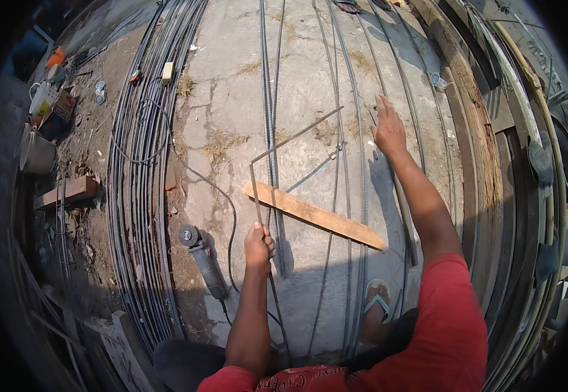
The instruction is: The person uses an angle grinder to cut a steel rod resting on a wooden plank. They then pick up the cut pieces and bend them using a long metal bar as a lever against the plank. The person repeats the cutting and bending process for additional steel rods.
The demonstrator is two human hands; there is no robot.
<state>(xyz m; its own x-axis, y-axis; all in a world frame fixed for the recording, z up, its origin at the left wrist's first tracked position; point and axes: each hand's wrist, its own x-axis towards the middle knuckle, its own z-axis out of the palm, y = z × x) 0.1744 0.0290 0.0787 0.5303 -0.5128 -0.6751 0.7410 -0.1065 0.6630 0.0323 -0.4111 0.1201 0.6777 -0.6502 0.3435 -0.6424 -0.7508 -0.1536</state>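
Note:
My left hand is closed round a thin steel rod. Above the fist the rod bends sharply, and its far arm slants up to the right. A wooden plank lies aslant across several long bars on the concrete, just right of the rod. My right hand is stretched out over the bars farther off to the right, its fingers extended and holding nothing visible. Left of my left forearm rests an angle grinder with a black cord.
A thick bundle of steel bars runs along the left, with a small pale block on it. Timber beams line the right side. Buckets, including a grey one, stand at far left. My sandalled foot is below the plank.

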